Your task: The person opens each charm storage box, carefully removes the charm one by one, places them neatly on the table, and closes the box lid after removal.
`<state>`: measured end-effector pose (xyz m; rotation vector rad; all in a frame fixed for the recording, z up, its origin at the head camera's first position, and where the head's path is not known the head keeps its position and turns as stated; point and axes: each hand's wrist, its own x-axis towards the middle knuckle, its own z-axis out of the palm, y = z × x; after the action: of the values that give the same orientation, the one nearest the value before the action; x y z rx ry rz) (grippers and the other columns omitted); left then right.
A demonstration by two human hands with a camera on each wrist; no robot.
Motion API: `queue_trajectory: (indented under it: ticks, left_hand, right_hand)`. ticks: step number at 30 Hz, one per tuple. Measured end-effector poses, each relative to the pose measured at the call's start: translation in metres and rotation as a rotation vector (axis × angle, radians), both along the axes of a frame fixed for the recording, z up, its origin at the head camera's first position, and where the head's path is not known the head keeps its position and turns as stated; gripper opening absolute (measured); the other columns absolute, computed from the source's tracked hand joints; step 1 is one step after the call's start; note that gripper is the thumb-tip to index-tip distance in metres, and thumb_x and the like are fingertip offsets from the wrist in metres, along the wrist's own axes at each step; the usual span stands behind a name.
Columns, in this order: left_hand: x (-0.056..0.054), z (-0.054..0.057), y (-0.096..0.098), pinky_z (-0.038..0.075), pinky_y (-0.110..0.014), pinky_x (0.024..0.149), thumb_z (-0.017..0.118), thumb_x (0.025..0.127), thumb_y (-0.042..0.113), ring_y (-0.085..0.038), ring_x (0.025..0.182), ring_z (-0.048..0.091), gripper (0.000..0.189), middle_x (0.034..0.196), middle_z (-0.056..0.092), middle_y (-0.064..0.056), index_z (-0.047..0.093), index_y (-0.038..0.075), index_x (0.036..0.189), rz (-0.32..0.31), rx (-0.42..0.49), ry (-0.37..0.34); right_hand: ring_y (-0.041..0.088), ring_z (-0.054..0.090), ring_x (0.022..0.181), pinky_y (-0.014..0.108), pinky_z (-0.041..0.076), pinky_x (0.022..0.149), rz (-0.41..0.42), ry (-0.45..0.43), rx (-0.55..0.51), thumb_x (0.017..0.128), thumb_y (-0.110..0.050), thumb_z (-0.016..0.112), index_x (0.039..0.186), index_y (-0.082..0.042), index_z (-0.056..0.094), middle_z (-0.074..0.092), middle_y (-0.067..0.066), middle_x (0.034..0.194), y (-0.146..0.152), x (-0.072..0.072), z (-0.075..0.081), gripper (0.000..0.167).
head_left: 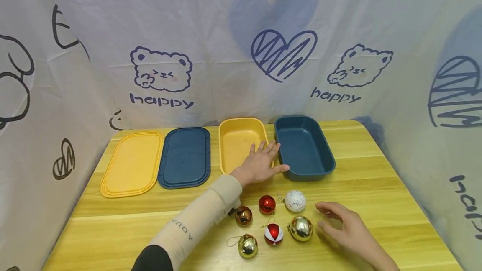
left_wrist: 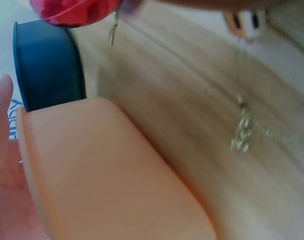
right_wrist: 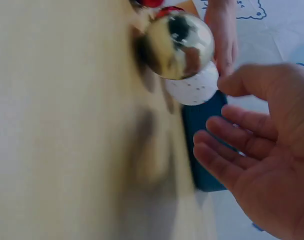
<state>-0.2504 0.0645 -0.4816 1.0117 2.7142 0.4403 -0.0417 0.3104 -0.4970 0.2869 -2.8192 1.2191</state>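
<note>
My left hand (head_left: 260,164) reaches over the near right part of the yellow box (head_left: 241,121), fingers spread and thumb by the blue box (head_left: 306,175). In the left wrist view, part of this hand (left_wrist: 12,195) shows behind the yellow box's rim; whether it touches the rim I cannot tell. My right hand (head_left: 346,227) hovers with loosely bent fingers, holding nothing, just right of a large gold bauble (head_left: 301,228) and a speckled white bauble (head_left: 295,201). The right wrist view shows a gap between this hand (right_wrist: 272,145) and the gold bauble (right_wrist: 179,45).
Left of these stand a red bauble (head_left: 267,204), a red-and-white bauble (head_left: 273,234), a bronze bauble (head_left: 243,216) beside the left sleeve, and another gold bauble (head_left: 247,246). A yellow lid (head_left: 132,164) and a blue lid (head_left: 185,158) lie flat at left. A printed curtain (head_left: 222,74) hangs behind.
</note>
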Motion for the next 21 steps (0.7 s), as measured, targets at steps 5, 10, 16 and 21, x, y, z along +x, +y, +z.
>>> queue_trajectory:
  ticks: [5,10,16,21]
  left_hand:
    - [-0.005,0.007,-0.010,0.011,-0.064,0.131,0.035,0.105,0.072,-0.041,0.164,0.014,0.090,0.177,0.018,-0.011,0.018,0.012,0.170,-0.010,0.019,0.036]
    - [-0.011,0.010,-0.027,0.008,-0.064,0.131,0.037,0.107,0.069,-0.041,0.164,0.012,0.088,0.177,0.018,-0.011,0.019,0.012,0.170,0.013,0.027,0.052]
    - [-0.014,0.010,-0.050,0.006,-0.064,0.131,0.038,0.107,0.069,-0.040,0.165,0.010,0.088,0.177,0.019,-0.011,0.019,0.011,0.170,0.058,0.015,0.041]
    - [-0.015,0.011,-0.067,0.007,-0.065,0.131,0.038,0.107,0.068,-0.040,0.165,0.010,0.088,0.177,0.020,-0.012,0.020,0.009,0.170,0.089,0.006,0.041]
  right_hand:
    - [0.020,0.075,0.100,0.036,0.063,0.085,-0.065,0.139,0.112,0.096,-0.012,0.078,0.126,-0.006,0.074,0.077,0.007,0.116,0.001,-0.022,0.015,0.031]
    - [0.027,0.074,0.102,0.043,0.062,0.085,-0.083,0.137,0.151,0.103,-0.019,0.071,0.130,-0.008,0.073,0.076,0.009,0.121,-0.001,-0.047,0.035,0.029]
    - [0.027,0.072,0.105,0.041,0.061,0.083,-0.060,0.143,0.174,0.106,-0.024,0.066,0.133,-0.007,0.071,0.074,0.010,0.126,-0.009,-0.074,0.046,0.033]
    - [0.032,0.072,0.107,0.051,0.060,0.090,-0.036,0.145,0.177,0.106,-0.024,0.066,0.134,-0.003,0.069,0.073,0.015,0.126,-0.016,-0.093,0.045,0.035]
